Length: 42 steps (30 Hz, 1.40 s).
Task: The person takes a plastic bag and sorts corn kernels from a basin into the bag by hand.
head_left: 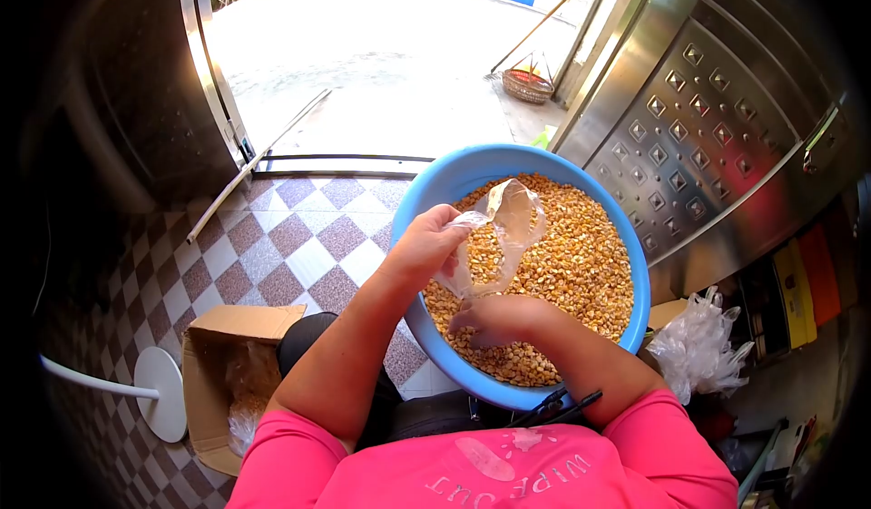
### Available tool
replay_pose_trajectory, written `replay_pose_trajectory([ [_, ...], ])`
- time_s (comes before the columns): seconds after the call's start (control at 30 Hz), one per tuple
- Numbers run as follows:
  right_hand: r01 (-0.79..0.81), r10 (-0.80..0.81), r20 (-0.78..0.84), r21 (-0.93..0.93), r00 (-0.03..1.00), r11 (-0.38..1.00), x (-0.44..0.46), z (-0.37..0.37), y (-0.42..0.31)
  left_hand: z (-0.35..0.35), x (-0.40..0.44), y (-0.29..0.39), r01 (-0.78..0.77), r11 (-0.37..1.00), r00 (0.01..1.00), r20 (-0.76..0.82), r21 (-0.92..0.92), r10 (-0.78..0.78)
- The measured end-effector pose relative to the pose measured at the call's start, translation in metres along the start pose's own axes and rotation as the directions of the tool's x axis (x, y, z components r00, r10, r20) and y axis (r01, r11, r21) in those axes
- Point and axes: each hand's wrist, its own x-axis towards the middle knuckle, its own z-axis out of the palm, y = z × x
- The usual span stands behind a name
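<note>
A wide blue basin point(434, 355) full of dried corn kernels point(581, 264) stands in front of my lap. My left hand point(429, 241) pinches the edge of a clear plastic bag point(513, 237) over the left part of the basin. The mouth of the bag gapes toward the far side, and kernels show through its thin film. Below the bag, my right hand point(490, 320) is low over the kernels near the basin's close rim. Its fingers are bent and blurred, so what they hold, if anything, is unclear.
An open cardboard box point(204, 396) with bagged contents sits to my left, by a white round stand base point(163, 396). Bunched clear plastic bags point(699, 346) lie to the right. Beyond the doorway are a wicker basket point(528, 85) and a pole point(263, 160) across the threshold.
</note>
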Motion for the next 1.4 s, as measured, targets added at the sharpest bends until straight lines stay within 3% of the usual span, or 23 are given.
replay_pose_trajectory([
  [0.1,-0.137,0.139,0.106,-0.030,0.985,0.990,0.003,-0.001,-0.013,0.000,-0.001,0.001,0.024,1.000,1.000,-0.009,0.011,-0.024],
  [0.33,-0.095,0.095,0.145,-0.007,0.985,0.995,0.000,-0.005,-0.018,-0.001,-0.001,0.002,0.009,1.000,1.000,0.006,0.010,-0.009],
  [0.53,0.032,-0.047,0.090,0.155,0.995,0.987,-0.007,-0.013,-0.008,-0.001,-0.001,0.002,0.011,1.000,1.000,0.000,0.017,-0.011],
  [0.6,0.005,-0.039,0.081,0.386,0.996,0.923,-0.014,-0.025,-0.007,0.000,-0.001,0.002,0.008,1.000,1.000,-0.002,0.014,-0.008],
  [0.63,0.005,-0.039,0.081,0.385,0.996,0.923,-0.018,-0.029,-0.006,0.000,-0.002,0.003,0.013,1.000,1.000,-0.003,0.010,-0.013],
  [0.7,-0.022,0.002,0.032,0.634,0.999,0.773,-0.024,-0.035,-0.003,0.000,-0.001,0.002,0.018,1.000,1.000,-0.004,0.006,-0.018],
  [0.73,-0.022,0.002,0.032,0.633,0.999,0.774,-0.026,-0.037,0.000,-0.001,0.000,0.001,0.011,1.000,1.000,0.001,0.010,-0.011],
  [0.8,0.034,0.045,-0.074,0.815,0.996,0.579,-0.029,-0.041,0.005,-0.001,0.000,0.000,0.004,1.000,1.000,0.007,0.013,-0.004],
  [0.87,0.041,0.092,-0.105,0.850,0.990,0.525,-0.030,-0.042,0.009,-0.001,-0.001,0.002,0.014,0.999,1.000,0.009,0.032,-0.015],
  [0.93,0.189,0.205,-0.243,0.949,0.948,0.253,-0.027,-0.040,0.016,0.000,-0.002,0.003,0.013,0.999,1.000,0.005,0.037,-0.013],
  [1.07,0.325,0.338,-0.335,0.942,0.879,0.086,-0.022,-0.040,0.017,0.000,-0.002,0.004,0.021,0.999,1.000,0.003,0.040,-0.021],
  [1.1,0.349,0.298,-0.342,0.937,0.891,0.029,-0.021,-0.040,0.023,0.000,-0.002,0.004,0.021,0.999,1.000,0.003,0.040,-0.021],
  [1.23,0.444,0.337,-0.420,0.896,0.843,0.007,-0.016,-0.034,0.028,0.000,-0.002,0.003,0.023,1.000,1.000,0.002,0.012,-0.023],
  [1.33,0.508,0.326,-0.503,0.858,0.801,0.074,-0.012,-0.031,0.032,-0.001,-0.002,0.003,0.029,1.000,1.000,0.004,0.004,-0.029],
  [1.4,0.457,0.354,-0.531,0.846,0.770,0.274,-0.015,-0.034,0.030,-0.001,-0.001,0.002,0.035,0.999,0.999,0.004,0.000,-0.035],
])
